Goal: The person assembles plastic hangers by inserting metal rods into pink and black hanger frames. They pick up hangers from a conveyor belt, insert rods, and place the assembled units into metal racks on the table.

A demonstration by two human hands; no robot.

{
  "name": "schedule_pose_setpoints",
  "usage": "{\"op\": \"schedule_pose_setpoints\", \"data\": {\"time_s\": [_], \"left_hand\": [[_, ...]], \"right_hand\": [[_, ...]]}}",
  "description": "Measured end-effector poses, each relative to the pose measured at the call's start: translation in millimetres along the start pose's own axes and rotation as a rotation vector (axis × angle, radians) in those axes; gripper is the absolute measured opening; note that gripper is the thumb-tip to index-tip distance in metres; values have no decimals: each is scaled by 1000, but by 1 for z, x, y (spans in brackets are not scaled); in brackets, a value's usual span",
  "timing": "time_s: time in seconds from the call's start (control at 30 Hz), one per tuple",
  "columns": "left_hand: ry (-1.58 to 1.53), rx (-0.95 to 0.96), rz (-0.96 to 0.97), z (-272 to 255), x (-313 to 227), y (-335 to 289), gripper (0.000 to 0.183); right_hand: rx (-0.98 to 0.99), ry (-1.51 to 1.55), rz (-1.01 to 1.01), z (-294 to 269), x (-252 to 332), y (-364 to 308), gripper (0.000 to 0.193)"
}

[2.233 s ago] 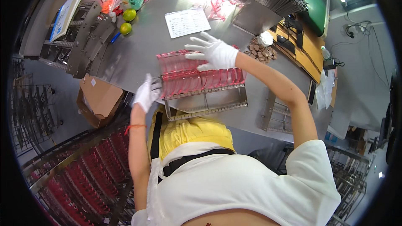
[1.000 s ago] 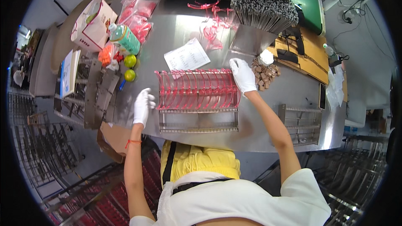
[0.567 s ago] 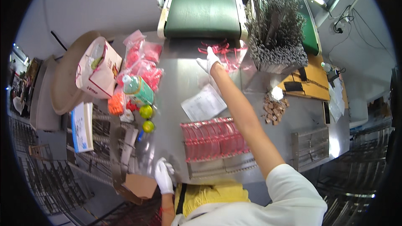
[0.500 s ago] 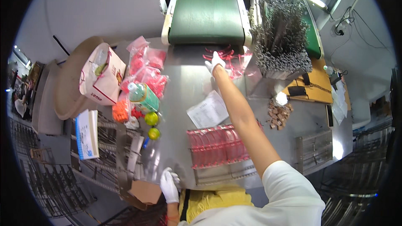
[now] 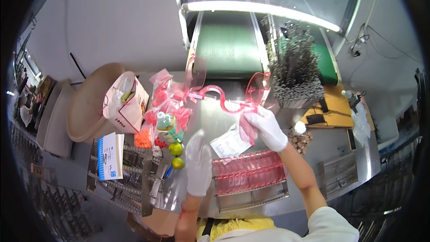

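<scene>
My right hand (image 5: 268,129), in a white glove, grips one end of a pink curved plastic piece (image 5: 217,90) with clear, pink-rimmed panels at its ends. Its exact kind I cannot tell. The piece is held up above the table's middle. My left hand (image 5: 198,163), also gloved in white, is raised with fingers stretched out, holding nothing. It is just left of a metal rack (image 5: 253,201) that carries a row of clear pink-edged pieces (image 5: 249,173). A printed paper sheet (image 5: 229,144) lies behind the rack, partly covered by the held piece.
At left stand a paper bag (image 5: 127,103), pink plastic bags (image 5: 163,92), a green bottle (image 5: 169,126), two green fruits (image 5: 176,149) and a notebook (image 5: 110,157) on metal racks. A green conveyor belt (image 5: 230,47) is behind, beside a dense stack of metal pieces (image 5: 295,71).
My right hand has come back from the conveyor's end with the pink curved piece. My left hand has risen from the table's front edge. The view has tilted upward.
</scene>
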State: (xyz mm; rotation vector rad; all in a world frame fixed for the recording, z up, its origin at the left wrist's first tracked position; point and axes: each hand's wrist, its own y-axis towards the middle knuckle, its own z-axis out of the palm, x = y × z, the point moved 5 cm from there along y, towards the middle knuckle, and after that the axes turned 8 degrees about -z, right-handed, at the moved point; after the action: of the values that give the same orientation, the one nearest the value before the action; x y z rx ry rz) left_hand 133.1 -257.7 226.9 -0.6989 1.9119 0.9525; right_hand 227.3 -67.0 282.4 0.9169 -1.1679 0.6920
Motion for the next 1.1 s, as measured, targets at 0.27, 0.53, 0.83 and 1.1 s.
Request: {"op": "schedule_pose_setpoints", "data": {"time_s": [0.27,0.53,0.83,1.1], "left_hand": [[-108,200,522,61,-175,33,35],[-767,525,117,92,-203,-3,34],[-710,209,264,59,-203,-12,42],[-993,358,-93,57,-203,-16,36]], "right_hand": [[-83,89,-91,-36,104,-104,31],[-84,-21,-115,-53,142,-153,23],[134,-28,-81,-17,162,-133,22],[-34,-162,-100,-12,159,-140,25]]}}
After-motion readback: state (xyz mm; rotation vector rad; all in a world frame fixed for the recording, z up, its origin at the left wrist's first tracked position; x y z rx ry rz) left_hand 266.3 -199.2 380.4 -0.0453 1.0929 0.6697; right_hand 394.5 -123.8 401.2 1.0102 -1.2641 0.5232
